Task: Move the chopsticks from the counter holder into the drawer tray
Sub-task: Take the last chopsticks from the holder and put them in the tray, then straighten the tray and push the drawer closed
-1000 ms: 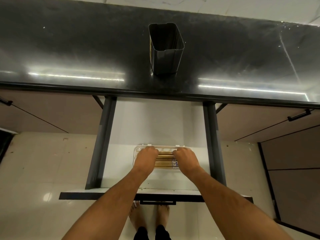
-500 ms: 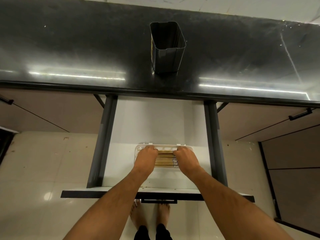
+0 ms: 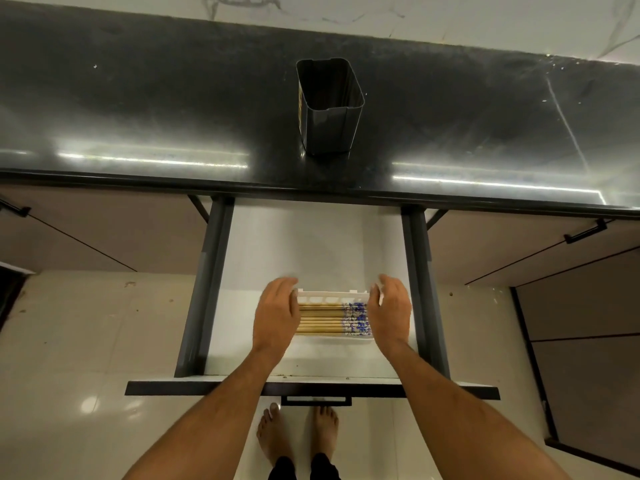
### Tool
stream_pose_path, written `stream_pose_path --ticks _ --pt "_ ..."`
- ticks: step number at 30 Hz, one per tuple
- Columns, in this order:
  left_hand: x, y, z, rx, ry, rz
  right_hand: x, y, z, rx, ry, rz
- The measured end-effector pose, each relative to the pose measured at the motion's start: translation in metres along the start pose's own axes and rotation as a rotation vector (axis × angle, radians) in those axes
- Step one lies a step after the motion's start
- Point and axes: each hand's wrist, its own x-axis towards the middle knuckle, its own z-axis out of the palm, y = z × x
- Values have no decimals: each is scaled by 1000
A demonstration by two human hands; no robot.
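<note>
Now chopsticks (image 3: 320, 319) lie between both hands' fingers (image 3: 285, 285).

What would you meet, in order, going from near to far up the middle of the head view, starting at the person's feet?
Bare feet → drawer front handle → chopsticks lying in the white tray → bare white drawer floor → counter edge → dark holder → pale marbled wall.

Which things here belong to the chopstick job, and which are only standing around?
Belong to the job:
- chopsticks, lying side by side in the white tray
- open drawer
- dark holder on the counter
- left hand and right hand, at the tray's ends

Only around:
- cabinet handle
- floor
</note>
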Motion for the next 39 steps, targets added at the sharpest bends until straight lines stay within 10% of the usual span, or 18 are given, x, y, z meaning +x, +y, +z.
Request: stream_pose_path --ticks 4,11,39 --pt "0 -4 -1 -215 44 -499 -2 7 5 112 -177 449" --pt "-2 -16 8 -405 -97 -900 -14 12 15 215 -193 562" --pt "-10 -8 -11 -175 -133 -683 -17 9 -10 111 -333 414"
